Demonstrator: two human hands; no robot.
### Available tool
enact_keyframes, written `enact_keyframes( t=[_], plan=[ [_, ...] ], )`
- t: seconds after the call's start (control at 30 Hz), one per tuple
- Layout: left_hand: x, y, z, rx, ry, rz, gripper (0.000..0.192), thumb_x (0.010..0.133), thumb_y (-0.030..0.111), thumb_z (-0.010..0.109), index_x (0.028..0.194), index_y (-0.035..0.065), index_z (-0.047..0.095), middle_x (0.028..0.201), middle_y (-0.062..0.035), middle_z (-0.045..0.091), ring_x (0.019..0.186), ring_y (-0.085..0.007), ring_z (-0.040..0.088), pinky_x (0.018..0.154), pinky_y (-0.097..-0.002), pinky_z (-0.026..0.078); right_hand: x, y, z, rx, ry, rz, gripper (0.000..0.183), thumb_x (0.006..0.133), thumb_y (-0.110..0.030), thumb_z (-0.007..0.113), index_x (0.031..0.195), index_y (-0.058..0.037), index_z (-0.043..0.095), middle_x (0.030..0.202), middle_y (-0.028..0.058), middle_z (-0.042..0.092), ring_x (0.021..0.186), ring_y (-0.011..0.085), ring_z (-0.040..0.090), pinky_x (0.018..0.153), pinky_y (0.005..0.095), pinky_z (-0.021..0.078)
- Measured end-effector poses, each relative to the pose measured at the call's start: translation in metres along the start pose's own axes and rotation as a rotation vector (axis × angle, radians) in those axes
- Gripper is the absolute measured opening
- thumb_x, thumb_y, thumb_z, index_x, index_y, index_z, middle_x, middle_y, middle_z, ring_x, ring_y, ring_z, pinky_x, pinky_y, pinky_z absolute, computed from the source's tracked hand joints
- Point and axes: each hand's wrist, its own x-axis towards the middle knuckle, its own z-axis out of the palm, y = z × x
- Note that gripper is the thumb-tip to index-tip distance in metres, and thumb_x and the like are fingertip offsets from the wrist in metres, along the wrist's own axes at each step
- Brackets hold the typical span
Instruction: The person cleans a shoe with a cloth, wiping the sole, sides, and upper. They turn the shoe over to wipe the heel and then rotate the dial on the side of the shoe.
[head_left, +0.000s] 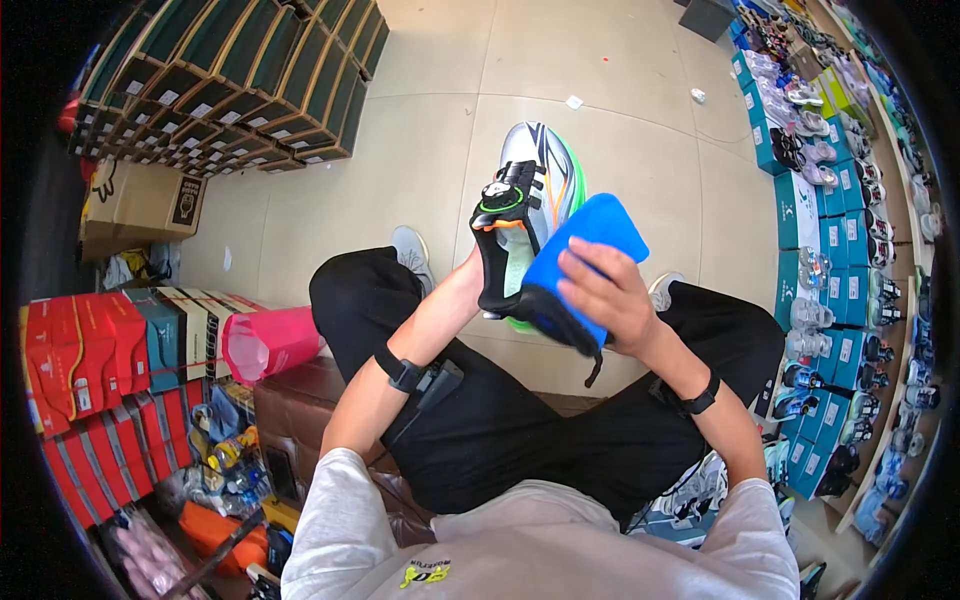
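A white and grey athletic shoe (540, 161) with green sole edges, orange lines and a black dial closure on its upper is held up in front of me, toe pointing away. My left hand (474, 271) is at the shoe's left side, mostly hidden behind it, so its grip cannot be seen fully. My right hand (609, 300) holds a bright blue cloth-like item (596, 225) with its fingers spread over it. The blue item lies against the right side of the shoe. Just below it, the shoe's black heel collar shows, with a short black cord hanging down.
Stacked dark green boxes (262, 67) stand at the upper left, above a cardboard carton (142, 202). A pink bag (277, 341) and red boxes (97, 352) are at my left. Shelves of shoes on teal boxes (799, 210) line the right. My knees flank the shoe over the tiled floor (420, 127).
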Motion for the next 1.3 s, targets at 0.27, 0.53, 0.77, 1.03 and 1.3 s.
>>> enact_keyframes(
  t=[0.27, 0.53, 0.77, 1.03, 1.3],
  plan=[
    [-0.010, 0.000, 0.002, 0.010, 0.083, 0.010, 0.026, 0.110, 0.029, 0.057, 0.120, 0.0088, 0.069, 0.107, -0.0076, 0.074, 0.091, -0.0185, 0.073, 0.082, -0.0323, 0.062, 0.007, 0.002, -0.002, -0.016, 0.022, 0.146, 0.052, 0.089, -0.007, 0.068, 0.140, -0.0010, 0.063, 0.150, 0.0194, 0.061, 0.141, 0.0364, 0.056, 0.111, 0.0474, 0.0453],
    [0.009, -0.005, -0.017, -0.043, -0.039, 0.091, 0.032, 0.111, 0.027, 0.054, 0.135, 0.0068, 0.062, 0.124, -0.0116, 0.070, 0.105, -0.0190, 0.070, 0.096, -0.0324, 0.057, 0.011, 0.010, -0.004, -0.069, 0.059, 0.427, 0.073, 0.075, 0.011, 0.066, 0.147, -0.0010, 0.057, 0.154, 0.0200, 0.057, 0.145, 0.0392, 0.051, 0.116, 0.0483, 0.0394],
    [-0.026, -0.003, 0.012, 0.259, 0.143, 0.207, 0.039, 0.113, 0.023, 0.050, 0.146, 0.0029, 0.054, 0.137, -0.0130, 0.064, 0.116, -0.0190, 0.065, 0.104, -0.0306, 0.052, -0.005, 0.000, 0.004, 0.006, 0.028, -0.030, 0.045, 0.092, -0.008, 0.065, 0.137, -0.0070, 0.065, 0.145, 0.0146, 0.065, 0.137, 0.0344, 0.059, 0.111, 0.0449, 0.0463],
    [-0.050, -0.003, 0.012, 0.637, 0.248, 0.293, 0.046, 0.115, 0.017, 0.047, 0.156, -0.0020, 0.044, 0.152, -0.0130, 0.056, 0.130, -0.0177, 0.059, 0.113, -0.0271, 0.046, -0.001, -0.004, 0.001, -0.124, 0.010, -0.173, 0.032, 0.100, -0.016, 0.061, 0.132, -0.0125, 0.068, 0.142, 0.0091, 0.068, 0.135, 0.0292, 0.061, 0.109, 0.0415, 0.0485],
    [-0.018, -0.006, 0.051, 0.489, 0.340, 0.201, 0.046, 0.115, 0.018, 0.044, 0.157, 0.0002, 0.042, 0.156, -0.0129, 0.051, 0.139, -0.0205, 0.051, 0.121, -0.0310, 0.038, 0.009, 0.014, -0.013, -0.253, 0.061, 0.313, 0.066, 0.079, 0.003, 0.073, 0.143, -0.0035, 0.061, 0.153, 0.0174, 0.059, 0.143, 0.0389, 0.053, 0.113, 0.0494, 0.0414]
  ],
)
